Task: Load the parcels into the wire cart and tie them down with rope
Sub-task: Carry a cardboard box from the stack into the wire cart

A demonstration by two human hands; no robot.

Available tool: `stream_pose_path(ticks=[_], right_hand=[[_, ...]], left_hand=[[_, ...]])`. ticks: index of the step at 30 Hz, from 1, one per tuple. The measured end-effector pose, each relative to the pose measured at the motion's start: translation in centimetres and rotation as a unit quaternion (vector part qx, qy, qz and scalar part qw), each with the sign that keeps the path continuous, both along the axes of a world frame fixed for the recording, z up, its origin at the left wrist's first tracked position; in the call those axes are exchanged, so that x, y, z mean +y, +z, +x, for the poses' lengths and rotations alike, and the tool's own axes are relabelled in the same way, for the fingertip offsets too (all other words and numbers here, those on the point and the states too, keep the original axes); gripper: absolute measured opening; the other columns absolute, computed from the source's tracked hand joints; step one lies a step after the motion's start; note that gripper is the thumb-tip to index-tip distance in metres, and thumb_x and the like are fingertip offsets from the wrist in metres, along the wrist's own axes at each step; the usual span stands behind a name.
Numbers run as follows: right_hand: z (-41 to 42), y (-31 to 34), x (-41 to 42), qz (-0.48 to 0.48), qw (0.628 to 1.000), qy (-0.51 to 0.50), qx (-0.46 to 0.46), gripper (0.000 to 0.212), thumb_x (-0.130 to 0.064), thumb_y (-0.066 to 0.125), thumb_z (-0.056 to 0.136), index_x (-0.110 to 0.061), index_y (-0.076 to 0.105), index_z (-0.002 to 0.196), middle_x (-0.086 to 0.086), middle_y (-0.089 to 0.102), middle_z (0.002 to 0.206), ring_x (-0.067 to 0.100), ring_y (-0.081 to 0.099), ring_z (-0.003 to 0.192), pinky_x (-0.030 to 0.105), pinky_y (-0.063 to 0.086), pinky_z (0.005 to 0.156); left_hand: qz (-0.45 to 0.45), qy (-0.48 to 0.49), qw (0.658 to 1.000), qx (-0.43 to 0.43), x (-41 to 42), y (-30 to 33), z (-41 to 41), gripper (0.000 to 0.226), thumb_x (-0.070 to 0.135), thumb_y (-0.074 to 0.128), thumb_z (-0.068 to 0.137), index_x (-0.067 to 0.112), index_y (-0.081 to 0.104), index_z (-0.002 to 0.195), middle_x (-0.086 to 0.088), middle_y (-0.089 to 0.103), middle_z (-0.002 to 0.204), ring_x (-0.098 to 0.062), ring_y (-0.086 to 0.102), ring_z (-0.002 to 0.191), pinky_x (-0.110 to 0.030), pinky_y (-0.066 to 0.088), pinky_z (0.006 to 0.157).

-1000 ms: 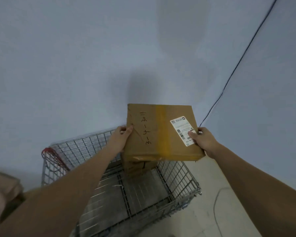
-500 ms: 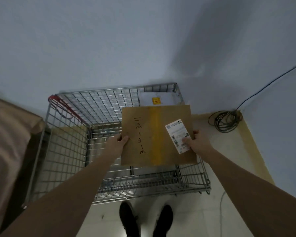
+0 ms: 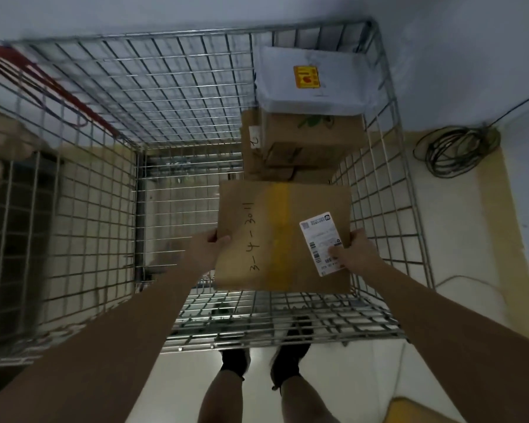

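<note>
I hold a flat brown cardboard parcel (image 3: 266, 236) inside the wire cart (image 3: 171, 99), low in its near right part. It bears yellow tape, a white shipping label and handwritten numbers. My left hand (image 3: 206, 250) grips its left edge, and my right hand (image 3: 356, 251) grips its right edge with the thumb on the label. Beyond it, in the far right corner, a white bagged parcel (image 3: 312, 79) with a yellow sticker lies on stacked brown boxes (image 3: 303, 138). Whether the held parcel rests on the cart floor is hidden.
A red cord or handle (image 3: 43, 83) hangs along the cart's far left rim. A coil of dark cable (image 3: 455, 148) lies on the floor right of the cart by the wall. Brown boxes (image 3: 0, 141) stand left of the cart. My feet (image 3: 266, 355) are just behind it.
My view tilted from the wall down into the cart. The parcel went from above the rim down inside the cart, still gripped by both hands.
</note>
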State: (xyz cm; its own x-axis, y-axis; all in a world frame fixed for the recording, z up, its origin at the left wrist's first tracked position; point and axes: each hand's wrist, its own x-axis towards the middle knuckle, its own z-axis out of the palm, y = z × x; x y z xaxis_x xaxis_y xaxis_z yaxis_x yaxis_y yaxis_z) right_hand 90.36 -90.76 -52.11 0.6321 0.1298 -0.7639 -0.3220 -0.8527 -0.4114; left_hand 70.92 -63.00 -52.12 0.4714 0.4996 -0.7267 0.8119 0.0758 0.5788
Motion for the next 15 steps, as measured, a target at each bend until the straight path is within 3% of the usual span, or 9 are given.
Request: stream_pose_path(ticks=[3, 5, 9, 13, 15], right_hand=[[0.9, -4.6, 0.8, -0.024, 1.0, 0.0, 0.008, 0.058, -0.019, 0.077, 0.086, -0.005, 0.041, 0.129, 0.014, 0.063, 0.117, 0.02, 0.061, 0.081, 0.029, 0.05, 0.061], [1.4, -7.7, 1.3, -0.043, 0.999, 0.0, 0.019, 0.055, -0.018, 0.075, 0.088, -0.005, 0.04, 0.128, 0.017, 0.062, 0.119, 0.028, 0.064, 0.091, 0.037, 0.054, 0.069], [2.1, -13.6, 2.2, -0.06, 0.998, -0.004, 0.037, 0.05, -0.019, 0.069, 0.092, -0.004, 0.043, 0.132, 0.017, 0.063, 0.125, 0.03, 0.064, 0.097, 0.038, 0.053, 0.075], [3.2, -18.8, 2.9, -0.086, 0.995, 0.032, 0.028, 0.044, -0.023, 0.066, 0.094, -0.007, 0.054, 0.133, 0.014, 0.068, 0.123, 0.026, 0.065, 0.098, 0.035, 0.054, 0.079], [3.7, -21.3, 3.2, -0.091, 0.995, 0.04, 0.018, 0.041, -0.025, 0.064, 0.095, -0.008, 0.055, 0.131, 0.013, 0.068, 0.121, 0.025, 0.065, 0.094, 0.035, 0.054, 0.077]], left_hand=[[-0.032, 0.034, 0.999, 0.025, -0.2, -5.4, 0.5, 0.03, 0.019, 0.066, 0.096, 0.01, 0.068, 0.124, -0.001, 0.074, 0.096, -0.026, 0.072, 0.093, -0.051, 0.059, 0.088], [-0.044, 0.021, 0.998, 0.041, -0.2, -8.9, 0.8, 0.029, 0.026, 0.067, 0.094, 0.013, 0.07, 0.12, -0.009, 0.075, 0.104, -0.031, 0.071, 0.098, -0.056, 0.056, 0.091], [-0.016, -0.013, 0.998, 0.067, 0.2, -15.5, 1.4, 0.025, 0.04, 0.066, 0.086, 0.023, 0.076, 0.1, -0.001, 0.077, 0.089, -0.024, 0.074, 0.083, -0.047, 0.061, 0.081], [-0.024, 0.0, 0.997, 0.078, 0.1, -21.6, 2.6, 0.025, 0.025, 0.063, 0.096, 0.009, 0.072, 0.113, -0.01, 0.074, 0.099, -0.032, 0.071, 0.093, -0.048, 0.058, 0.086], [0.026, -0.037, 0.996, 0.082, 0.3, -24.0, 3.0, 0.019, 0.034, 0.061, 0.096, 0.019, 0.073, 0.099, 0.001, 0.072, 0.084, -0.025, 0.07, 0.08, -0.039, 0.059, 0.071]])
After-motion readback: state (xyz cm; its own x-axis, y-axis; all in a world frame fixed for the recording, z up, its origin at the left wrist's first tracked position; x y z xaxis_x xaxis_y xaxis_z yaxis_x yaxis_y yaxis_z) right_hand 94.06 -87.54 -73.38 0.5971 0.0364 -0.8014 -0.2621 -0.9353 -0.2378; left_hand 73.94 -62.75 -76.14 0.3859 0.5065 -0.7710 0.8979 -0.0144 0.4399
